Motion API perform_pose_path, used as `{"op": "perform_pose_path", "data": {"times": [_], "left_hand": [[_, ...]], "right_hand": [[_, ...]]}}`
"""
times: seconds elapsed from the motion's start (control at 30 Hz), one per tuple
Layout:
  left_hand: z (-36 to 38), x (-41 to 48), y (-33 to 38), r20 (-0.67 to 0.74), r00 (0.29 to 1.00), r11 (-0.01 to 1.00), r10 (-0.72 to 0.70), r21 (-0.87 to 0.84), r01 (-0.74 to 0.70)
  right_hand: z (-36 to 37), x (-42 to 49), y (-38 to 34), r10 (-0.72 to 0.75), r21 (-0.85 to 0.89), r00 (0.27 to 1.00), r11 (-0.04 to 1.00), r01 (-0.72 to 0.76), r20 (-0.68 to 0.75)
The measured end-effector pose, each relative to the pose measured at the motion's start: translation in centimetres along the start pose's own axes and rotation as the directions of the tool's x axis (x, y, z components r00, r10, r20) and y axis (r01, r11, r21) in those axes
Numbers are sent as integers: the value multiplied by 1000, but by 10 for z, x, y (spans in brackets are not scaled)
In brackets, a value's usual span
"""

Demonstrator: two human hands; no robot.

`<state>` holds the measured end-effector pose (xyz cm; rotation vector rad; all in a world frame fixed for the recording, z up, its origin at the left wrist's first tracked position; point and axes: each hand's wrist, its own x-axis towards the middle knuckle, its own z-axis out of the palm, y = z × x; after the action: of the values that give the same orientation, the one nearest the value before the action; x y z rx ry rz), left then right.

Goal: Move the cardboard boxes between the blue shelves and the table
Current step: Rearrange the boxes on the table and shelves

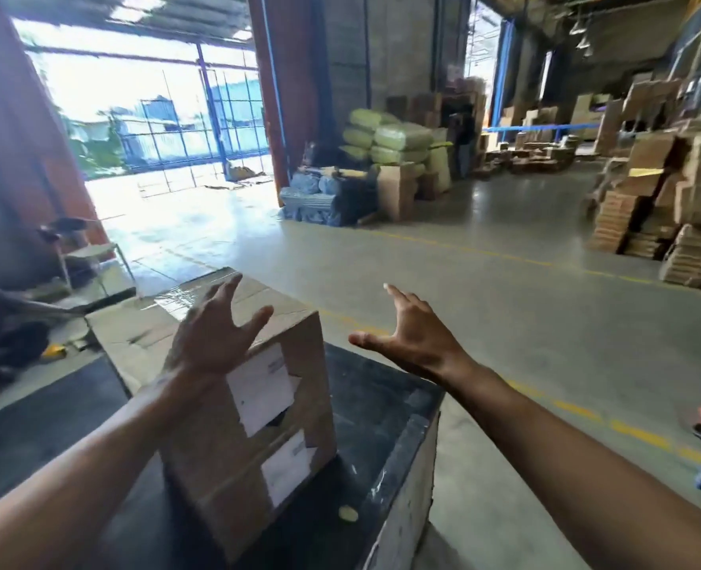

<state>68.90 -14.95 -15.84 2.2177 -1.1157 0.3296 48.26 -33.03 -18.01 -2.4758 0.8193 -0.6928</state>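
The cardboard box [250, 405] stands on the dark worktop [381, 425]. Our left hand [213, 335] and right hand [410, 335] hover near it, fingers [227, 292] spread, empty. It looks stiff and bulky (perhaps heavy), so we should grip opposite sides.

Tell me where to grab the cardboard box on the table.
Likely clamp the cardboard box by the two walls flanking its labelled face, coming from that near side: it is tall, taped shut, handle-free. The left hand and right hand hover open.

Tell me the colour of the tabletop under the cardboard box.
Black; the tabletop shows best in the head view.
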Motion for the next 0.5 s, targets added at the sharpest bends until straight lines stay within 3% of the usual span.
{"op": "perform_pose_path", "data": {"times": [0.33,0.5], "left_hand": [[-17,-51,-108,-71,918,912,-389,107,395],[11,-61,-101,-1,833,829,-553,-99,550]], "right_hand": [[106,104,-39,-165,139,951,981,133,261],[129,155,-35,-172,230,925,968,96,338]]}}
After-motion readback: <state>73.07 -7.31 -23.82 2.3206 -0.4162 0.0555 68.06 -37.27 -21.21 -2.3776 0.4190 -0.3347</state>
